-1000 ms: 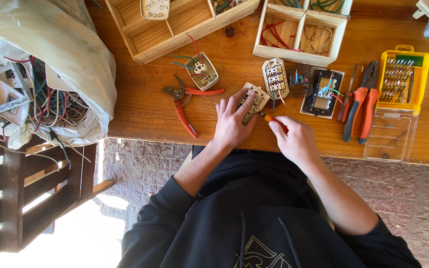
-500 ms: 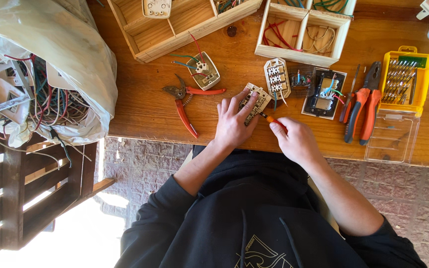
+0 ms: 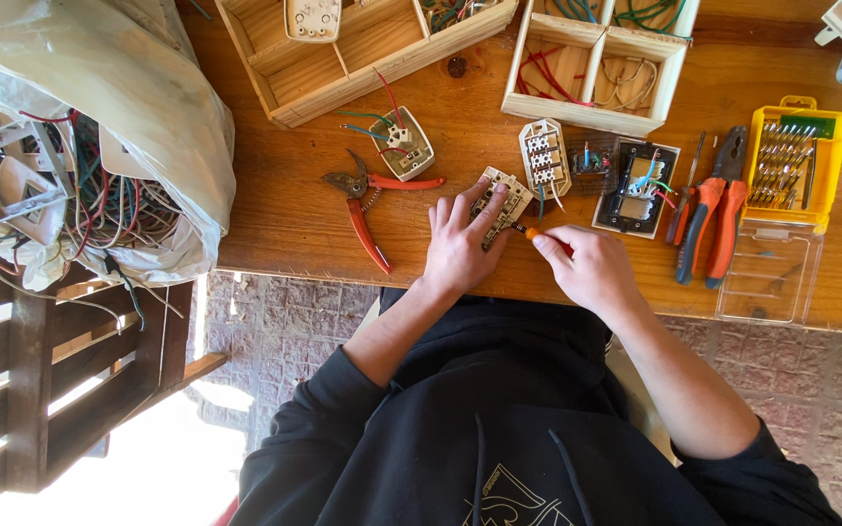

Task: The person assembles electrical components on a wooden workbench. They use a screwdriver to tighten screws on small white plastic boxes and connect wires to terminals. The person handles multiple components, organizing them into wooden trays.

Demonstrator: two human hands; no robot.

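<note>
My left hand (image 3: 458,245) presses flat on a beige electrical socket module (image 3: 504,200) lying on the wooden table (image 3: 285,209). My right hand (image 3: 592,268) grips a small orange-handled screwdriver (image 3: 530,232), whose tip points left into the module's edge. Another white socket module (image 3: 544,158) lies just beyond, and a socket part with coloured wires (image 3: 403,144) sits to the left.
Red-handled cutters (image 3: 372,200) lie left of my hands. Orange pliers (image 3: 711,209), a black wired plate (image 3: 635,190), a yellow bit case (image 3: 796,161) with clear lid (image 3: 770,271) lie right. Wooden trays (image 3: 363,49) sit behind. A bag of wires (image 3: 80,146) rests left on a crate.
Both hands stay on the module and screwdriver; only slight shifts of the fingers and the view.
</note>
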